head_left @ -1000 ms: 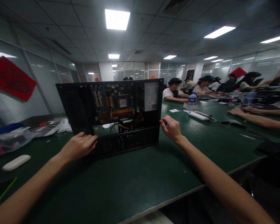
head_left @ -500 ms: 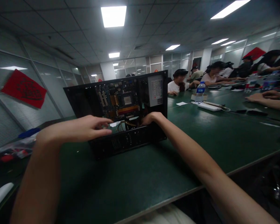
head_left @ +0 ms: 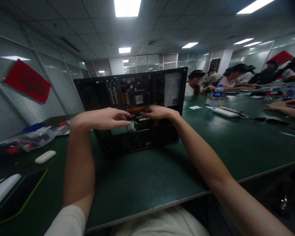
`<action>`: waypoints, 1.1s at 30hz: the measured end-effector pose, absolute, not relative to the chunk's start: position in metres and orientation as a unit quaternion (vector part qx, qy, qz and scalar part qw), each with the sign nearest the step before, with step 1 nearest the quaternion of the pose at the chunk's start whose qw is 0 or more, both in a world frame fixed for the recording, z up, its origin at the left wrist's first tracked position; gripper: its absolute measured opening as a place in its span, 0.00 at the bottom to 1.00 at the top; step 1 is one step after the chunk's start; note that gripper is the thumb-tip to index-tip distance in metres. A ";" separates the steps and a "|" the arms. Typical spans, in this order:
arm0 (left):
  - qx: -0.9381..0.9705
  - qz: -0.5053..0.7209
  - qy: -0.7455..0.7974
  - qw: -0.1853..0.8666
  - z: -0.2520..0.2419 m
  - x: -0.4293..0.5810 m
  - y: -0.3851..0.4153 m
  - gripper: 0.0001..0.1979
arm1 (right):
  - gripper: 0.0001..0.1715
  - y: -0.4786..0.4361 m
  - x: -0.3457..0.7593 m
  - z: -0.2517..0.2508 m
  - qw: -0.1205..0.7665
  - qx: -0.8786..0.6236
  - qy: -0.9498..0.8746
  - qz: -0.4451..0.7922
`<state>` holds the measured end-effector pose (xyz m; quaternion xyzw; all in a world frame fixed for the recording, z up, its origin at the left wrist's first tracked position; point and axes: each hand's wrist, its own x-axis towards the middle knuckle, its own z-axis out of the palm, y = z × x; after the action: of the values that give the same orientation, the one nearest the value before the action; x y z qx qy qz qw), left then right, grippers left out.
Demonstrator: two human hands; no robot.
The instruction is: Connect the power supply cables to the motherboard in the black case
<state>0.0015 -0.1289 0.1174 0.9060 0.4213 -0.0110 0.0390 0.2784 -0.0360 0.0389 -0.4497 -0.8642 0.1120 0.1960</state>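
An open black computer case (head_left: 137, 139) stands on the green table (head_left: 137, 183) in front of me, its inside facing me. Within it I see a motherboard (head_left: 129, 93) with a pale square processor spot, and a silver power supply (head_left: 172, 87) at upper right. My left hand (head_left: 105, 118) reaches over the lower part of the case, fingers stretched and thumb apart, nothing visible in it. Just right of it, my right hand (head_left: 159, 112) is bent in front of the memory slots, fingers pinched together; what they hold is hidden. Thin cables (head_left: 144, 123) hang beneath both hands.
Left on the table lie a plastic bag (head_left: 27, 141), a small white case (head_left: 45, 157) and a dark green-edged device (head_left: 19, 196). To the right are a water bottle (head_left: 216, 95), a white power bank (head_left: 225, 112) and paper (head_left: 195, 107). Other people sit along the table.
My right hand has lifted from the case's bottom toward the memory slots. My left hand has moved right and up, closer to it. The view has shifted slightly.
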 end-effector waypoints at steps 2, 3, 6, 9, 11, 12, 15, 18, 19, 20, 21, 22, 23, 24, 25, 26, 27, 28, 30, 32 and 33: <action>0.900 0.002 0.434 0.030 0.118 0.000 -0.130 0.36 | 0.20 -0.047 0.274 0.046 0.266 -0.452 -0.847 0.083; 0.899 0.006 0.438 0.027 0.119 -0.001 -0.132 0.36 | 0.21 -0.052 0.272 0.048 0.283 -0.464 -0.836 0.077; 0.903 -0.001 0.429 0.027 0.119 -0.001 -0.140 0.38 | 0.22 -0.067 0.267 0.054 0.293 -0.498 -0.810 0.098; 0.917 -0.001 0.398 0.015 0.117 0.006 -0.147 0.41 | 0.21 -0.080 0.264 0.061 0.286 -0.504 -0.807 0.114; 0.929 0.012 0.370 -0.002 0.113 0.015 -0.149 0.41 | 0.24 -0.089 0.262 0.067 0.262 -0.515 -0.808 0.111; 0.934 0.016 0.356 -0.010 0.111 0.020 -0.149 0.40 | 0.25 -0.094 0.262 0.070 0.252 -0.520 -0.809 0.109; 0.944 0.000 0.330 -0.025 0.104 0.035 -0.146 0.35 | 0.25 -0.107 0.261 0.076 0.257 -0.511 -0.812 0.111; 0.943 -0.037 0.329 -0.030 0.098 0.045 -0.137 0.26 | 0.23 -0.114 0.263 0.079 0.277 -0.500 -0.811 0.126; 0.943 -0.043 0.328 -0.029 0.097 0.047 -0.134 0.22 | 0.23 -0.115 0.265 0.080 0.278 -0.497 -0.811 0.133; 0.944 -0.046 0.324 -0.027 0.097 0.049 -0.130 0.19 | 0.23 -0.114 0.267 0.080 0.276 -0.493 -0.813 0.141; 0.947 -0.044 0.318 -0.024 0.097 0.049 -0.128 0.17 | 0.24 -0.113 0.269 0.080 0.274 -0.487 -0.816 0.148; 0.949 -0.039 0.312 -0.021 0.098 0.050 -0.126 0.16 | 0.24 -0.112 0.271 0.079 0.273 -0.482 -0.818 0.154; 0.952 -0.032 0.305 -0.018 0.099 0.049 -0.125 0.15 | 0.25 -0.110 0.273 0.079 0.269 -0.478 -0.821 0.159; 0.953 -0.026 0.300 -0.014 0.101 0.049 -0.125 0.15 | 0.25 -0.109 0.274 0.078 0.264 -0.477 -0.822 0.164; 0.954 -0.019 0.299 -0.011 0.102 0.048 -0.126 0.15 | 0.25 -0.107 0.276 0.078 0.257 -0.476 -0.824 0.170; 0.954 -0.013 0.300 -0.007 0.104 0.047 -0.127 0.16 | 0.25 -0.106 0.277 0.077 0.248 -0.475 -0.826 0.175; 0.954 -0.006 0.301 -0.003 0.106 0.045 -0.128 0.18 | 0.25 -0.105 0.278 0.077 0.238 -0.470 -0.831 0.178; 0.953 0.000 0.302 0.000 0.107 0.044 -0.130 0.19 | 0.24 -0.105 0.279 0.077 0.229 -0.463 -0.838 0.179; 0.952 0.011 0.306 0.000 0.109 0.042 -0.132 0.21 | 0.23 -0.104 0.280 0.076 0.212 -0.447 -0.852 0.173; 0.950 0.015 0.311 -0.005 0.109 0.040 -0.134 0.21 | 0.22 -0.104 0.281 0.075 0.187 -0.441 -0.863 0.162; 0.949 0.015 0.314 -0.007 0.109 0.040 -0.134 0.20 | 0.21 -0.105 0.281 0.075 0.172 -0.444 -0.866 0.154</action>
<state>0.0401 -0.1343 0.1093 0.9492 0.3141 0.0146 -0.0070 0.2813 -0.1049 0.0750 -0.4441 -0.8657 0.1544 0.1719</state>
